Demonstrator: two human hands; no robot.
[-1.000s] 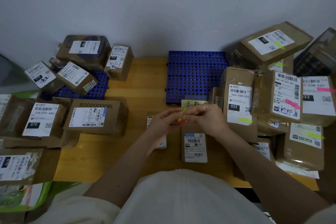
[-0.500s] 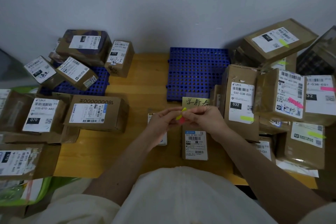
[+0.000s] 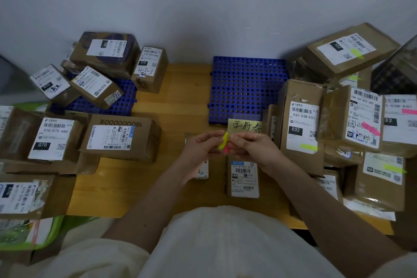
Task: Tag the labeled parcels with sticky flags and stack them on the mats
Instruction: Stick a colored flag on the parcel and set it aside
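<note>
My left hand [image 3: 199, 150] and my right hand [image 3: 252, 150] meet above the table's middle, both pinching a small bundle of sticky flags [image 3: 224, 143], a yellow one curling up and a pink one below. Under my right hand lies a small labeled parcel [image 3: 243, 177]. Another small parcel [image 3: 202, 171] is mostly hidden under my left wrist. A bare blue mat [image 3: 247, 88] lies behind my hands. A second blue mat [image 3: 108, 106] at the left carries several parcels. Flagged parcels [image 3: 302, 126] are piled at the right.
A yellow handwritten note [image 3: 246, 126] sits at the near edge of the middle mat. Unflagged parcels [image 3: 121, 137] crowd the left side, some overhanging the wooden table [image 3: 180, 101]. A green bin [image 3: 27, 235] sits low left. A grey wall stands behind.
My hands have stayed together on the flags, with the yellow flag peeling slightly further. The view has shifted a little; nothing on the table has moved.
</note>
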